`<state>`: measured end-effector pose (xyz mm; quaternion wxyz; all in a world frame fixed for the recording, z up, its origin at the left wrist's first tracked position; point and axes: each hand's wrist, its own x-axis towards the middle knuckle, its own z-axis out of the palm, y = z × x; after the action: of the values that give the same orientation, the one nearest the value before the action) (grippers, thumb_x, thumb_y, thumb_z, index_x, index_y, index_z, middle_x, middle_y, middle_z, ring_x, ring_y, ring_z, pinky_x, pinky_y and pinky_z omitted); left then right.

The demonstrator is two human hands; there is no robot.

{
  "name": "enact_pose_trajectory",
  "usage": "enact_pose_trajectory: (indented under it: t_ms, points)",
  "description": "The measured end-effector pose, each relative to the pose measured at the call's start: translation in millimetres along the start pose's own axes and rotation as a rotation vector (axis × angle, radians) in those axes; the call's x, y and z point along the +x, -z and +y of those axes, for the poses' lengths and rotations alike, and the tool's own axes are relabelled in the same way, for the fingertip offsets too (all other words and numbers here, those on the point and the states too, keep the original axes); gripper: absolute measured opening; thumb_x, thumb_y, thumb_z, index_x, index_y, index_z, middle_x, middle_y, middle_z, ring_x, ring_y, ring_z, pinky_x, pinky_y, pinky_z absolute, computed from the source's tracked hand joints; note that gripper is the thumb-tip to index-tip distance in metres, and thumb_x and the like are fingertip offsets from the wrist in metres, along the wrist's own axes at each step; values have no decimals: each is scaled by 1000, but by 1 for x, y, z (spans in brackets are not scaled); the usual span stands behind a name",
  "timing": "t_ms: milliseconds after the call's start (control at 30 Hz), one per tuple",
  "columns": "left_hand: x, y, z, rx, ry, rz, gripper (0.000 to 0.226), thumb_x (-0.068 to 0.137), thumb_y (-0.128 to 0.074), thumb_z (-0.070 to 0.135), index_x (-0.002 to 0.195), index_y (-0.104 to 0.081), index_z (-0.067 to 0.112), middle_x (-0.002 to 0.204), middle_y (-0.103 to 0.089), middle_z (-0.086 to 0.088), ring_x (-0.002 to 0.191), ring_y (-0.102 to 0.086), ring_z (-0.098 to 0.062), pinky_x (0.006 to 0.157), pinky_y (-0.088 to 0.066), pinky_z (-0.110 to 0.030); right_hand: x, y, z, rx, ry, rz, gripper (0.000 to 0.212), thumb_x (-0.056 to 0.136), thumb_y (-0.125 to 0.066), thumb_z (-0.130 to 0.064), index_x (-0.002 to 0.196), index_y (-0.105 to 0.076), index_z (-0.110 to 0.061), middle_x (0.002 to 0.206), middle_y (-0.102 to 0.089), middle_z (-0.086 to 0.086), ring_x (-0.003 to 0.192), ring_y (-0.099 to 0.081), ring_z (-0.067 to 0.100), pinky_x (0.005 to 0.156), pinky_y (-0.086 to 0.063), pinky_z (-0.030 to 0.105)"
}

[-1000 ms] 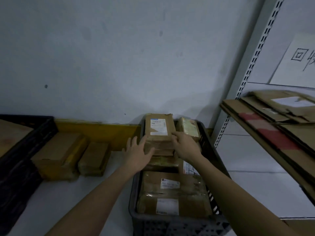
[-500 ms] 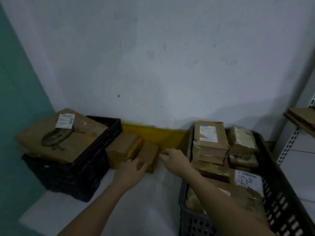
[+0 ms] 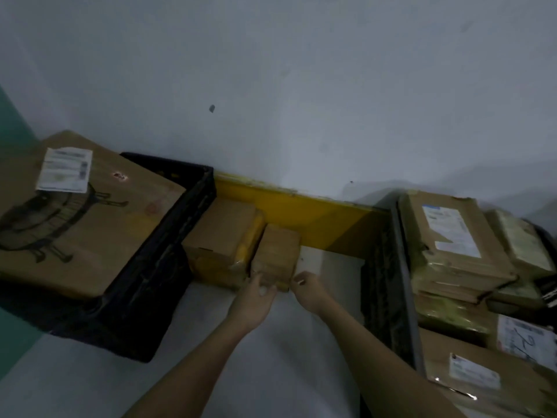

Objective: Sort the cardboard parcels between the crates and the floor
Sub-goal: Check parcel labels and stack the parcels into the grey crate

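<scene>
Both hands are leaving the right crate point(image 3: 401, 285) and closing on the small floor parcel point(image 3: 275, 256) | left hand point(image 3: 251, 306) is touching its near edge, fingers loosely curled, grip unclear | right hand point(image 3: 307, 291) is hovering just beside it, curled, empty | larger parcel point(image 3: 221, 239) left of it; black crate point(image 3: 156, 267) farther left | likely the next pick-up.

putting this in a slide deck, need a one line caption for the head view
Both hands, left hand and right hand, reach the small parcel on the floor between two black crates.
</scene>
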<state>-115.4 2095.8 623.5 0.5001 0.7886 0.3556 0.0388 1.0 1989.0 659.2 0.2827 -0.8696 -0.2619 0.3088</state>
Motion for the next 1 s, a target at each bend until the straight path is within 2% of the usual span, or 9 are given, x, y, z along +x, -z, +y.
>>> enact_pose_trajectory:
  t_ms: [200,267,367,467,567,667,800,900,1000]
  points:
    - [81,-16,-45,-53,6,-52,85,83,-51,64,155,-25,28,159,-28,1,143,-35,-23,111,-41,-49,61,-33,13,214,-202,42,52,104,-46,-32,145,-38,-1,134,-55,18,108,-59,32,87,-49,41]
    - [94,-20,-45,-86,19,-23,93,74,-49,68,155,-23,30,159,-28,1,144,-33,-26,110,-42,-50,75,-42,14,295,-224,58,52,105,-44,-34,145,-38,-1,122,-58,15,96,-59,30,76,-49,39]
    - [100,-23,-36,-126,69,66,77,90,-60,40,156,-23,22,156,-29,-3,140,-35,-29,109,-41,-41,87,-51,18,330,-225,73,43,105,-42,-39,133,-48,-6,102,-58,9,76,-52,20,58,-40,29]
    - [103,-34,-39,-298,121,32,61,92,-62,34,148,-40,32,141,-48,-5,114,-59,-26,82,-59,-40,86,-48,37,362,-285,200,30,103,-48,-39,116,-48,-12,108,-60,8,88,-57,21,66,-45,32]
    - [83,-45,-40,-275,247,-65,52,83,-66,50,128,-59,26,125,-56,-9,93,-65,-22,59,-56,-28,67,-47,58,389,-344,244,27,101,-50,-39,109,-44,-14,101,-59,7,87,-58,21,72,-48,34]
    - [68,-54,-43,-308,283,-36,49,87,-68,50,123,-48,23,122,-54,-8,100,-60,-25,65,-49,-28,47,-47,67,408,-372,231,27,101,-51,-37,111,-42,-14,98,-59,4,89,-60,21,79,-52,38]
    - [57,-50,-31,-565,322,-70,31,100,-56,26,123,-36,22,128,-54,-8,106,-59,-24,76,-51,-33,38,-38,61,360,-307,233,30,100,-54,-37,113,-41,-13,100,-59,3,89,-62,20,77,-55,39]
    - [52,-35,-15,-704,323,-84,29,102,-51,13,127,-38,21,131,-50,-8,118,-57,-30,89,-54,-41,31,-27,50,357,-236,292,39,93,-64,-44,111,-43,-16,103,-57,2,91,-61,19,66,-51,29]
    - [41,-15,4,-905,299,-61,38,102,-51,6,136,-40,20,131,-50,-8,118,-57,-33,93,-52,-47,16,-11,35,434,-166,324,58,80,-69,-62,116,-42,-27,118,-55,2,104,-59,19,84,-53,35]
